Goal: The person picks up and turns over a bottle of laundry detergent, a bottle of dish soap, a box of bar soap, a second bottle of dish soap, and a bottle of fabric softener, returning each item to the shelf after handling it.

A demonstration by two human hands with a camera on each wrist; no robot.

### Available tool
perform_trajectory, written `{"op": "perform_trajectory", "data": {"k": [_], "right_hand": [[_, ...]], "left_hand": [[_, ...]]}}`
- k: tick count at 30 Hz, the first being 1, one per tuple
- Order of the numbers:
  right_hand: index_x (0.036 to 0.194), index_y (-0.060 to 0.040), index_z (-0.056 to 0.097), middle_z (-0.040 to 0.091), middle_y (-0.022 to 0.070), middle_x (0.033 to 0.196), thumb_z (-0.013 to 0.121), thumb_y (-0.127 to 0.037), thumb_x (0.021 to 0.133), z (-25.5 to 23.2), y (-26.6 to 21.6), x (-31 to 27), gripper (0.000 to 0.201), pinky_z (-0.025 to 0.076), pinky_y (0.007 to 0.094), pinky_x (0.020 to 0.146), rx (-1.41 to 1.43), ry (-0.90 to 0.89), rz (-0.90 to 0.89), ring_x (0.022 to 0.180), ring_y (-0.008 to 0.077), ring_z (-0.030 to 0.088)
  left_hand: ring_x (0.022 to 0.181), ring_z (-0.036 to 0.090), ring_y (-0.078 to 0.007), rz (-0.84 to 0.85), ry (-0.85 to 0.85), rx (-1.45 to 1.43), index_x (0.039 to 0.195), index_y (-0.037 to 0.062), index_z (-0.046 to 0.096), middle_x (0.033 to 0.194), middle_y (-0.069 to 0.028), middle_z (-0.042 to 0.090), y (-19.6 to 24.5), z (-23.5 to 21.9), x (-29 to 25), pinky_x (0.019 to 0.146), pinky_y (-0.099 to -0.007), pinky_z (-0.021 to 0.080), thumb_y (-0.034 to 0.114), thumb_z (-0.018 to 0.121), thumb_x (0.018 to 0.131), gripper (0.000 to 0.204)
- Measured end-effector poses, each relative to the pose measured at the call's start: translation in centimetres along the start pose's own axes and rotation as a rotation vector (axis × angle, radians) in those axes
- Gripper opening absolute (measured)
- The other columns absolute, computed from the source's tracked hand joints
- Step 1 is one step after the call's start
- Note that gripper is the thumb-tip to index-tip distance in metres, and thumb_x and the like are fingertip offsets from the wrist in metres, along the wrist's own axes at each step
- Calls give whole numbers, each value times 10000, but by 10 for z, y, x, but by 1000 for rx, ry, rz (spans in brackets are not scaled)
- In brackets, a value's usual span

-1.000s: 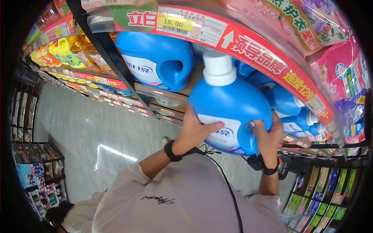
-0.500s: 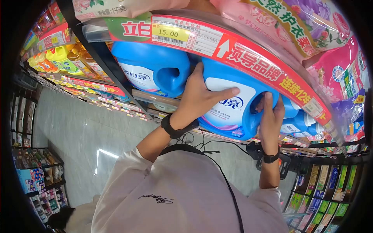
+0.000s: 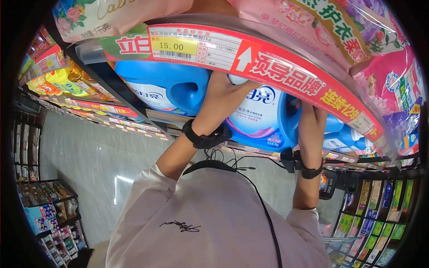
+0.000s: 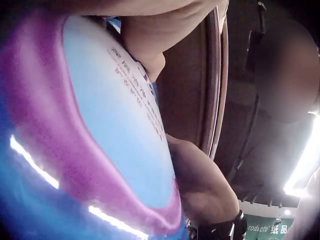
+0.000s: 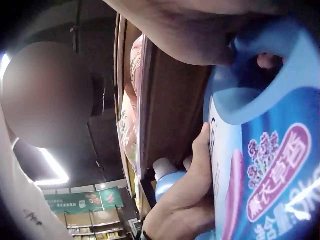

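Note:
A large blue laundry detergent bottle point(image 3: 261, 118) with a white and purple label stands under the curved shelf edge, its top hidden. My left hand point(image 3: 225, 96) holds its left side, thumb across the front label. On the other side, my right hand point(image 3: 310, 118) grips the bottle by its handle, fingertips hidden by the shelf edge. The left wrist view shows the label point(image 4: 125, 120) close up, with my left thumb lying over it. In the right wrist view a fingertip point(image 5: 270, 61) shows through the handle opening.
A similar blue bottle point(image 3: 163, 87) stands close on the left. Smaller blue bottles point(image 3: 346, 140) are at the right. Overhead, the red price strip point(image 3: 192, 49) fronts a shelf of pink floral bags point(image 3: 290, 22). Grey floor point(image 3: 98, 147) lies below, behind my body.
The bottle has gone back in under the shelf edge, hiding its white cap, with both hands following. My left hand has shifted higher on its side.

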State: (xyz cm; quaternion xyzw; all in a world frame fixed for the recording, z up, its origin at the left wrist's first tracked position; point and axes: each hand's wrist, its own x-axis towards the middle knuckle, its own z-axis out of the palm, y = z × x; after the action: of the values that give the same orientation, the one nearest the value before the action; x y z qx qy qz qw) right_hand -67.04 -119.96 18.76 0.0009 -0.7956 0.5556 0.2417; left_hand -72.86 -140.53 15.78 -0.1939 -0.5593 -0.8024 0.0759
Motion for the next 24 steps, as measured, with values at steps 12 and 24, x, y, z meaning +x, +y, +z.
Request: {"op": "perform_trajectory", "data": {"k": [12,24], "right_hand": [[1238,26,606,635,83,1166,532,-144,1030,21,7,1,278,426,303,928,-71,7,-16,1063,147,555],[1336,20,528,580,95,1283,528,-188,1042,41,73,8,360,366,321,1026,239,161,119,1172,172,505]], "left_hand": [[921,684,-158,122,107,15,1070,-37,678,995,-119,733,-15,8,7,837,-308,533,53,866,743,388],[1031,661,-228,117,62,143,1154,-30,626,1128,-149,695,-41,-1,8,904,-364,511,149,924,677,590]]}}
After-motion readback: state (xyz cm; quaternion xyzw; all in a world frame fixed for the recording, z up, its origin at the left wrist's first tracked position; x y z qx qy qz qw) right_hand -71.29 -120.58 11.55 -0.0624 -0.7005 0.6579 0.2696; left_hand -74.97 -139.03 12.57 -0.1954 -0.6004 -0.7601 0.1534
